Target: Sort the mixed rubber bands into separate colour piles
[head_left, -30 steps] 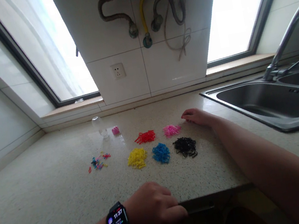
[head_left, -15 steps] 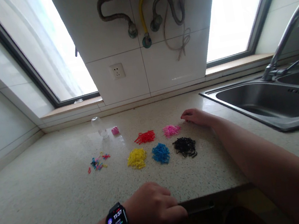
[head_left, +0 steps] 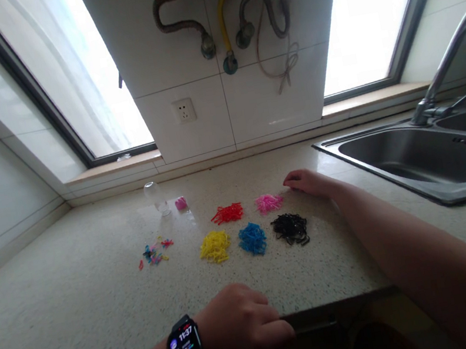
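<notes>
My right hand point(head_left: 308, 181) rests on the counter just right of a pile of pink rubber bands point(head_left: 269, 203). Its fingertips are pressed together; anything between them is too small to make out. At the counter's front edge my left hand point(head_left: 246, 321) is curled into a loose fist, with a black watch point(head_left: 183, 345) on the wrist. Around the pink pile lie red bands point(head_left: 227, 213), yellow bands point(head_left: 215, 246), blue bands point(head_left: 252, 239) and black bands point(head_left: 290, 229), each colour in its own heap. Farther left is a small scatter of mixed-colour bands point(head_left: 154, 253).
A clear bottle point(head_left: 156, 199) stands upside down at the back left, beside a small pink cap-like piece point(head_left: 180, 203). To the right, a steel sink point(head_left: 447, 202) with a faucet point(head_left: 442, 65) is set into the counter. A tiled wall with a socket point(head_left: 184, 110) closes off the back.
The view has shifted very slightly, so everything sits a few pixels farther right. Both hands and the piles otherwise look the same.
</notes>
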Tool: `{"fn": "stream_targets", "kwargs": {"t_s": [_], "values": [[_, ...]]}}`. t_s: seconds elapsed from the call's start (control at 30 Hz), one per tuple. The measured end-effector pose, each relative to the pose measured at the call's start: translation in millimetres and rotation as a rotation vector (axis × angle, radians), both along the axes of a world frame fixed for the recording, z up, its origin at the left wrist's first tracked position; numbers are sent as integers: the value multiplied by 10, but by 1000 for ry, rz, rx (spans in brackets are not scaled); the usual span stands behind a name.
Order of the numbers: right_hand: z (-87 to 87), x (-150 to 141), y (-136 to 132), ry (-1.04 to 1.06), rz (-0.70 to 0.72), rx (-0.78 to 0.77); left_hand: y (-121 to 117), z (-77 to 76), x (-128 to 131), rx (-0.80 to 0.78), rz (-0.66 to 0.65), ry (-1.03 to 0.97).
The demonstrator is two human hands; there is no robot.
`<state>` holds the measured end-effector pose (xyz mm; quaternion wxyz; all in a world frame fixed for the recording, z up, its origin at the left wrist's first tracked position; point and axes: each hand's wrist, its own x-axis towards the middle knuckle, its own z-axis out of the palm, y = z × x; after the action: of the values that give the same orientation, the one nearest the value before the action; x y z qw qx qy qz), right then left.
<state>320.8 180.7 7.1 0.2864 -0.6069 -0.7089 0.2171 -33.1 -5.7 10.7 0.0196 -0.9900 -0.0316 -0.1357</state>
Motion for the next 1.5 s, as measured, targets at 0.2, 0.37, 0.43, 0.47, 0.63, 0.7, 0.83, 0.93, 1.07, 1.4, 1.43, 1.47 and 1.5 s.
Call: {"fn": "stream_targets", "kwargs": {"t_s": [0.2, 0.37, 0.43, 0.47, 0.63, 0.7, 0.83, 0.93, 1.07, 1.4, 1.43, 1.47, 1.5], "values": [[6, -5, -8, -10, 0, 1, 2, -20, -8, -3, -5, -34], [26, -12, -24, -13, -3, -12, 0, -11, -11, -1, -15, -67], [36, -16, -29, -21, -3, -15, -6, -7, -7, 21, -21, -75], [38, -17, -29, -22, -5, -15, -11, -6, -4, 36, -23, -73], [7, -2, 2, -10, -9, -8, -37, 12, -3, 68, -39, -88], [-12, 10, 21, -13, -2, -5, -35, 52, -15, 51, -40, -108], [-32, 32, 47, -20, -1, -8, 59, 228, -103, 99, 15, -151], [-38, 45, 62, 4, 5, -12, 259, 387, -268, 142, 148, -169], [-49, 67, 79, 73, -17, -49, 656, 493, -604, 47, 510, -84], [-71, 90, 105, 113, -23, -61, 1322, 429, -1490, -9, 1085, 119], [-69, 88, 103, 115, -26, -63, 1344, 433, -1541, -18, 1095, 137], [-67, 85, 101, 117, -29, -67, 1362, 438, -1582, -27, 1101, 155], [-64, 82, 99, 118, -31, -70, 1375, 444, -1613, -36, 1105, 171]]}}
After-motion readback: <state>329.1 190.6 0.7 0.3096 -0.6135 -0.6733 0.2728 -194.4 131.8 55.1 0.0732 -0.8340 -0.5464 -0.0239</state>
